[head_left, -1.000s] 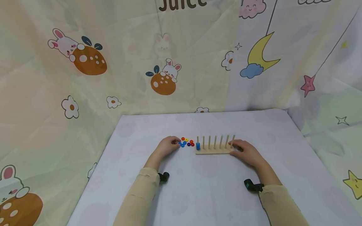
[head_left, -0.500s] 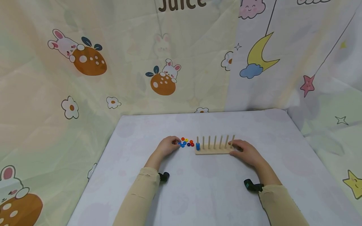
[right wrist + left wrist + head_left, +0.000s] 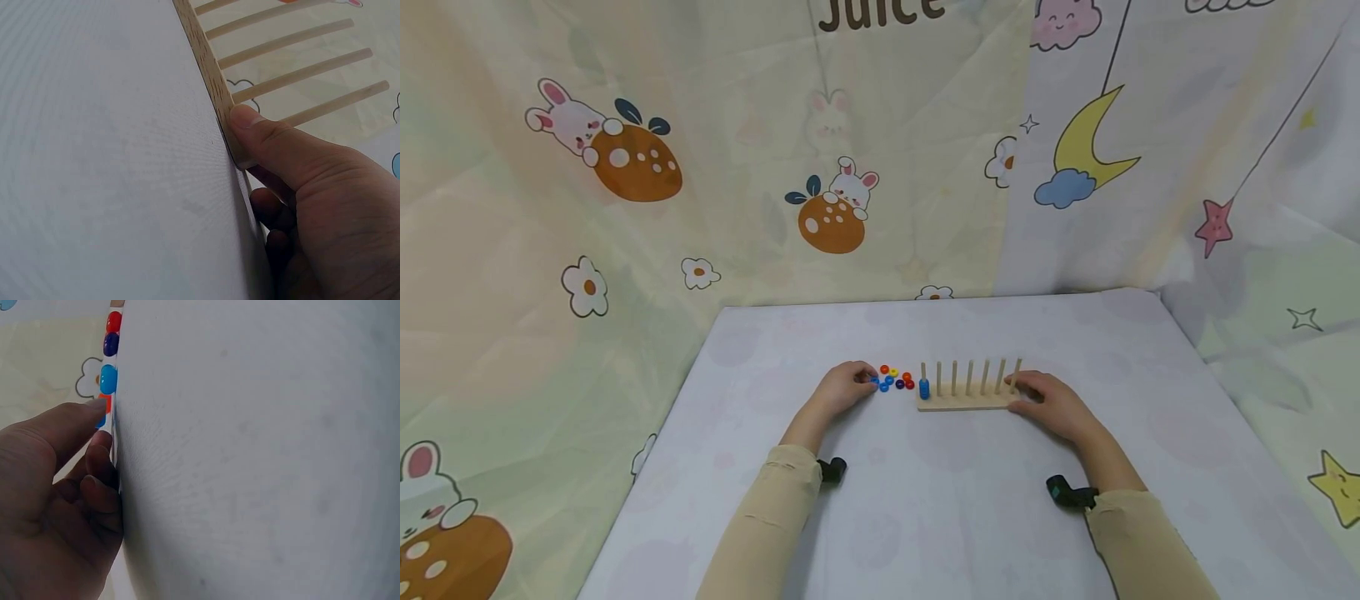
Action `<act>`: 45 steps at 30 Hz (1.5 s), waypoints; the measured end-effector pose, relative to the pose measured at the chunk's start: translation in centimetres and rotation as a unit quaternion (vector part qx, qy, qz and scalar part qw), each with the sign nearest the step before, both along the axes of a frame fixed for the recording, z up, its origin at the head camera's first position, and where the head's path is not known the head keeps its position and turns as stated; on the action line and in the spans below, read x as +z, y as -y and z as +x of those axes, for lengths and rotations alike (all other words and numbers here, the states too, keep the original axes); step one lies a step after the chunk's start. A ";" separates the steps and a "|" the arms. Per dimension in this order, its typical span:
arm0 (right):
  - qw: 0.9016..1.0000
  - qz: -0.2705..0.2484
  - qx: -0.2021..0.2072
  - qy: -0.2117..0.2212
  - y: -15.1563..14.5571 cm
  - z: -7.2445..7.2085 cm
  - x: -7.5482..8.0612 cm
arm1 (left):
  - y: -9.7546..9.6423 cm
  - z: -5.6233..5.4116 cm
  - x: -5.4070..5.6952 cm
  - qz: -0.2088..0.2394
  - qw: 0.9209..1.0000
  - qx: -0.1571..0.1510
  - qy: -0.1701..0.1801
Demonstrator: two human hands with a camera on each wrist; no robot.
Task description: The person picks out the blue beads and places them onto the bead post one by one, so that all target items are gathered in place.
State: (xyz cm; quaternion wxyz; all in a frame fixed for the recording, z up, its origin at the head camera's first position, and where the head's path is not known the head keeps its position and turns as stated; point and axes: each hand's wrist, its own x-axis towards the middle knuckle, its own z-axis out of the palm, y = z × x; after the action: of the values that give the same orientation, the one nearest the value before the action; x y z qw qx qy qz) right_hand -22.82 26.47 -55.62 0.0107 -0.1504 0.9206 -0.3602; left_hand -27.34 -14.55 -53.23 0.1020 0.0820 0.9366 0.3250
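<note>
A wooden peg rack with a row of upright pegs stands on the table; blue beads are stacked on its leftmost peg. My right hand grips the rack's right end, and in the right wrist view its thumb presses the front of the base. Left of the rack lies a loose group of red, orange, yellow, blue and dark purple beads. My left hand rests at the group's left edge, fingers loosely bent. In the left wrist view its thumb tip overlaps an orange-red bead.
A white cloth covers the table. Behind it hangs a patterned curtain with rabbits, flowers and a moon. Small black wrist cameras sit on both wrists, one by the left sleeve and one by the right sleeve.
</note>
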 end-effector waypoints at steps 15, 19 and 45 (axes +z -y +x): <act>1.000 0.003 -0.005 0.005 0.0 0.1 0.1 | 0.0 0.2 1.3 0.018 1.000 0.011 0.007; 1.000 0.001 -0.004 0.003 0.1 0.1 0.2 | -0.1 0.4 2.1 0.022 1.000 0.010 0.002; 1.000 0.004 -0.002 -0.005 0.2 0.2 0.3 | -3.6 2.0 6.4 0.083 0.994 -0.040 -0.055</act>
State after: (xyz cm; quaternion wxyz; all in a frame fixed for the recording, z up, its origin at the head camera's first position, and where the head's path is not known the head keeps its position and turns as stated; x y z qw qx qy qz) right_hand -22.57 26.32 -55.30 0.0062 -0.1501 0.9225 -0.3557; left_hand -25.33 -10.94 -46.83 0.0562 0.1453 0.9064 0.3926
